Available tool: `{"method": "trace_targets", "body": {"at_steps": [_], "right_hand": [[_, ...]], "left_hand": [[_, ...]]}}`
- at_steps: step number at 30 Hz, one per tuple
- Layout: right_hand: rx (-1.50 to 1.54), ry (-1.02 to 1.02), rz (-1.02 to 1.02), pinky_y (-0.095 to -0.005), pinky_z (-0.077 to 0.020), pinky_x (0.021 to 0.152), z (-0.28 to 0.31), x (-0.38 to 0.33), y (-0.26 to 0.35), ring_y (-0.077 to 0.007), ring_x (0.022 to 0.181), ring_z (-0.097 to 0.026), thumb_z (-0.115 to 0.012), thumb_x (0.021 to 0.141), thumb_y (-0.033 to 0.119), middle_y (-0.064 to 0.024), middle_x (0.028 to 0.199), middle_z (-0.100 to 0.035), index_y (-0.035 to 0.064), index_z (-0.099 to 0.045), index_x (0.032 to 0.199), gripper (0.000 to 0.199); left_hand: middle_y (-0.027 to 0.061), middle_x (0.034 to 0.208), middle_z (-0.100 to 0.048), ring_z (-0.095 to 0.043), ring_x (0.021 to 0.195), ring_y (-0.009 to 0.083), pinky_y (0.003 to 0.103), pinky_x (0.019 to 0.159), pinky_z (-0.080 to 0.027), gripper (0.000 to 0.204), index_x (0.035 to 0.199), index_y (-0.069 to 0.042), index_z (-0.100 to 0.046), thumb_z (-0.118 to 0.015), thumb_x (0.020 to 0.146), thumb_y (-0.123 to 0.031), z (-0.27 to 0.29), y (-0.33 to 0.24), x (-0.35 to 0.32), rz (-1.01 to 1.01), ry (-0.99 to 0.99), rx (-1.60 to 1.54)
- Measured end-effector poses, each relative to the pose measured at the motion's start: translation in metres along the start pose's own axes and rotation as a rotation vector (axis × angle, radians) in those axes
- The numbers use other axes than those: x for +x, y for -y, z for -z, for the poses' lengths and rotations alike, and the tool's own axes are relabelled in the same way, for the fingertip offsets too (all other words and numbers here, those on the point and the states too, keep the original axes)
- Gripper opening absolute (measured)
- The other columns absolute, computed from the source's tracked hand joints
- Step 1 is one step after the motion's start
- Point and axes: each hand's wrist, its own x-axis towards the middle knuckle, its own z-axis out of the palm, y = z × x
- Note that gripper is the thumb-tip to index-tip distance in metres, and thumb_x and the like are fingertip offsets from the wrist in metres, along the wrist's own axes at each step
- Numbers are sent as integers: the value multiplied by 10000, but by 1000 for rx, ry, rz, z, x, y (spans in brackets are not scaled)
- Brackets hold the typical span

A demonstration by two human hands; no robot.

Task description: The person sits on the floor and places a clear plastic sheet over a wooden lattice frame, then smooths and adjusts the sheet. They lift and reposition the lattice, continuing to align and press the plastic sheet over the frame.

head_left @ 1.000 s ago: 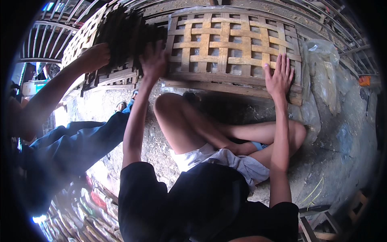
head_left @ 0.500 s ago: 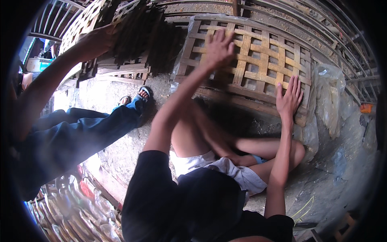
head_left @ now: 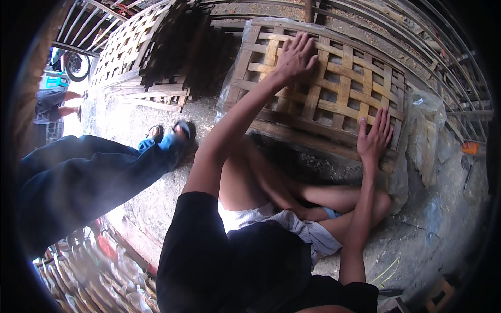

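A woven bamboo lattice panel (head_left: 343,71) in a wooden frame lies in front of me, with more wooden slats showing under its near edge. My left hand (head_left: 295,56) rests flat on its upper middle, fingers apart. At the right near corner my right hand (head_left: 374,138) lies over the lattice and frame, its fingers stretched out. Neither hand holds anything. Clear plastic sheeting (head_left: 424,133) sticks out beside and under the panel on the right.
A stack of similar lattice panels (head_left: 130,49) stands at the far left. Another person's legs in blue jeans (head_left: 99,167) are close on my left. Slatted railings (head_left: 396,31) run along the back. Bundled slats with plastic (head_left: 88,276) lie at lower left, an orange object (head_left: 470,148) far right.
My left hand has slid a little to the right and away across the lattice. The other person's arm, over the stack at left before, is out of view.
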Motion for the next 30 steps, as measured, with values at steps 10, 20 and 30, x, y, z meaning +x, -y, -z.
{"method": "trace_targets", "body": {"at_steps": [10,20,30], "right_hand": [[-5,-10,-17,-535,-180,1277,7,1,6,-304,1570,-278,-497,1049,488,-129,1694,-317,42,-333,1620,743],[-2,27,19,-523,-152,1287,2,0,8,-285,1585,-241,-474,1055,496,-106,1714,-280,59,-301,1637,748],[-72,283,-170,-558,-41,1299,17,27,31,-339,1616,-74,-385,1084,446,-214,1731,-142,-37,-247,1623,737]], "left_hand": [[226,1676,-312,-315,1520,447,665,1216,-219,672,1531,-57,-485,-474,985,-448,64,143,-14,605,-100,523],[161,1717,-244,-183,1605,323,539,1303,-75,650,1651,-146,-296,-282,1066,-429,36,73,-44,235,90,114],[331,1651,-274,-257,1562,422,559,1272,-187,695,1562,71,-363,-407,1070,-417,95,21,-85,219,-37,189]]}}
